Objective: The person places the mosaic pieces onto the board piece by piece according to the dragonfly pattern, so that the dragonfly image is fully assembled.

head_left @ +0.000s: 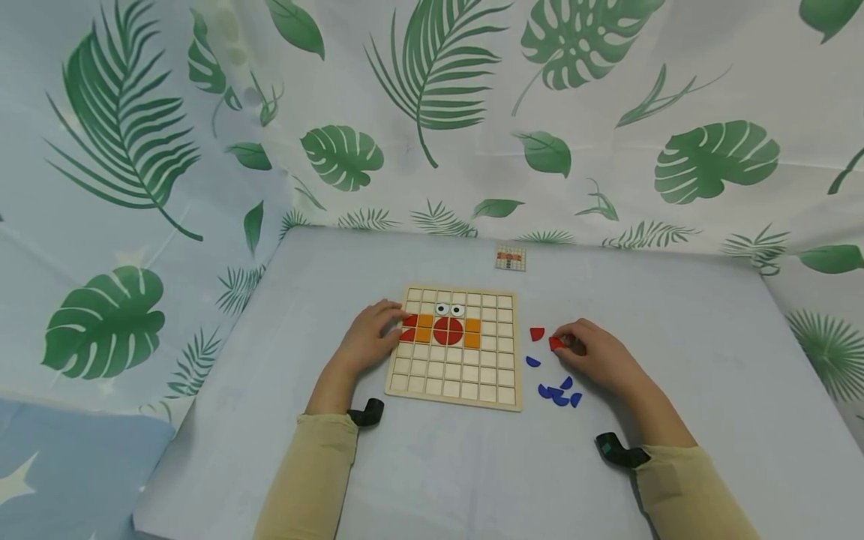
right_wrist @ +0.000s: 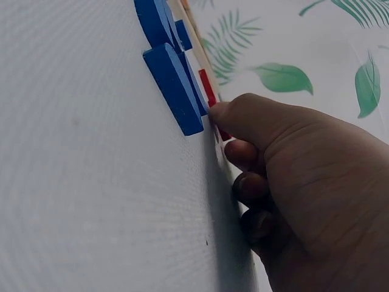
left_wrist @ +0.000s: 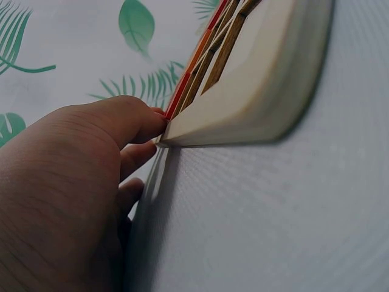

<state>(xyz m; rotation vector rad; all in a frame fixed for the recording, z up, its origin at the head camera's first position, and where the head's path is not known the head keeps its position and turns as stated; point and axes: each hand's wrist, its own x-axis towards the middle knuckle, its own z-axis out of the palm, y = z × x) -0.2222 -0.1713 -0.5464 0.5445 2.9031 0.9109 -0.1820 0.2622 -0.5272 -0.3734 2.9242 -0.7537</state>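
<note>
A square wooden grid board lies flat, holding eye pieces, a red circle of quarter pieces, orange squares and red pieces at its left edge. There my left hand touches the edge and red pieces with thumb and fingertips; in the left wrist view the thumb rests at the board's corner. Right of the board, my right hand pinches a red quarter-circle piece between thumb and finger, low over the table. Another red quarter-circle piece lies beside it.
Several blue half-round pieces lie near my right wrist, one apart by the board's edge. Behind the board lies a small pattern card. Leaf-print cloth rises behind the pale table.
</note>
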